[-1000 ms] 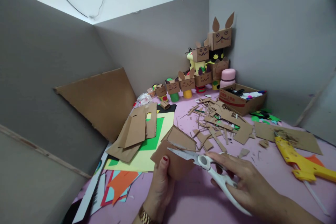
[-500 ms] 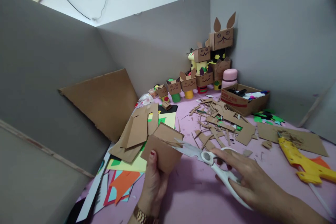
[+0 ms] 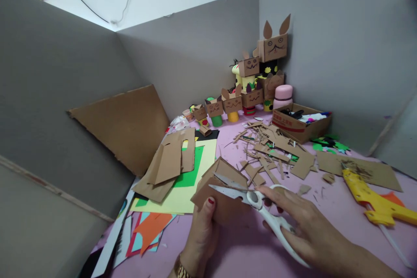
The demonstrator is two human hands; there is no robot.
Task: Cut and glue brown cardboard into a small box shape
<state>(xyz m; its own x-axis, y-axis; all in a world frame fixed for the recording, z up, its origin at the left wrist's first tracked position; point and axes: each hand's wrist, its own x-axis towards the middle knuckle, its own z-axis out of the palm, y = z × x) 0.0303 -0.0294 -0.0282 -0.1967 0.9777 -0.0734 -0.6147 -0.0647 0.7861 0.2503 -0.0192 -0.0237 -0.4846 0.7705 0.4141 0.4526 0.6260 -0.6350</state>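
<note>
My left hand (image 3: 202, 230) grips a folded piece of brown cardboard (image 3: 217, 200) by its lower edge, thumb on the front face. My right hand (image 3: 306, 226) holds white-handled scissors (image 3: 260, 206), fingers through the loops. The steel blades are apart and point left, lying across the top of the cardboard piece. Both hands hover just above the pink table (image 3: 247, 247).
Cardboard scraps (image 3: 276, 150) litter the middle. Coloured paper sheets and cardboard pieces (image 3: 172, 165) lie to the left, under a leaning cardboard sheet (image 3: 127, 124). A yellow glue gun (image 3: 374, 200) lies right. A small box (image 3: 301, 122), a pink bottle (image 3: 282, 95) and cardboard animal figures (image 3: 254, 82) stand at the back.
The cardboard piece swung left half a second ago and has come back right. The scissor blades now lie over its top edge, opened wider.
</note>
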